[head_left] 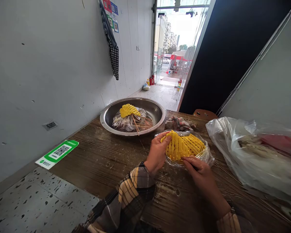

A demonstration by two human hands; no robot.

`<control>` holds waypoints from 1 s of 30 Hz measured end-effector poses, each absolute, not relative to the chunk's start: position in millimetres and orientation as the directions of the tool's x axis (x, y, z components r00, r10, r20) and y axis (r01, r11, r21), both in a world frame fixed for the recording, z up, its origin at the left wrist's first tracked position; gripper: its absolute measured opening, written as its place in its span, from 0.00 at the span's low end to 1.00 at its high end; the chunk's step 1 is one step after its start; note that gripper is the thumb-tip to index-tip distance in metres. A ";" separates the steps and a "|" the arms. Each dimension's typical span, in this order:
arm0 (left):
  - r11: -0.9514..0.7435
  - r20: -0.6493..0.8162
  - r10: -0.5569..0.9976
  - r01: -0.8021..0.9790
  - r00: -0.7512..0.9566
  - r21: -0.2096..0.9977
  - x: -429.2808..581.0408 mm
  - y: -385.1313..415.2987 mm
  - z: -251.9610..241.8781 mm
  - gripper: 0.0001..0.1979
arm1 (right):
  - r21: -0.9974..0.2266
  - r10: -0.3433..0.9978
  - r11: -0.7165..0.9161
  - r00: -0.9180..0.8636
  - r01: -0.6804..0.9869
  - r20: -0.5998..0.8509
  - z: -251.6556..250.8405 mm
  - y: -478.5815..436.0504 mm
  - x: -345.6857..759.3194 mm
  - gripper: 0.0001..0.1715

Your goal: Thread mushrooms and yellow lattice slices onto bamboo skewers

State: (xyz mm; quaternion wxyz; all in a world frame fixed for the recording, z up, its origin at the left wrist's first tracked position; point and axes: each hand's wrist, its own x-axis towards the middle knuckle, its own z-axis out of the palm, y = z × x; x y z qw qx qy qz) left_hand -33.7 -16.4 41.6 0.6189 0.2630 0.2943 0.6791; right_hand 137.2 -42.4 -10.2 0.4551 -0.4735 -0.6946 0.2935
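Note:
My left hand (157,152) pinches the left edge of a yellow scored, fan-shaped food piece (176,147) between thumb and fingers. At the lower edge of that piece, my right hand (199,170) has its fingers pressed together around what looks like a thin skewer, mostly hidden by the fingers. Beneath and to the right, more yellow scored pieces (195,144) lie on a clear plastic bag (208,158). A steel basin (104,122) behind them holds another yellow piece (129,110) with thin skewers (135,124), resting on a plastic-wrapped bundle (122,124).
A greyish-pink heap (179,123) lies behind the yellow pieces. On the right, a large clear bag (232,145) sits beside long thin skewers (252,194) on the wooden table (97,165). A green QR card (59,152) lies at the table's left edge.

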 end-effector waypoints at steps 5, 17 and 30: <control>-0.054 -0.016 0.995 -0.679 -0.096 0.732 -33.3 -16.2 39.8 0.18 | -0.837 0.923 0.385 -0.151 0.389 0.354 -6.2 -42.8 136.2 0.14; -0.026 -0.029 0.997 -0.673 -0.071 0.739 -29.0 -18.1 41.2 0.19 | -0.838 0.920 0.390 -0.130 0.382 0.369 -5.2 -41.6 137.4 0.13; -0.012 -0.029 0.998 -0.665 -0.051 0.746 -27.2 -20.1 40.8 0.19 | -0.838 0.925 0.381 -0.151 0.391 0.350 -5.0 -41.5 133.0 0.15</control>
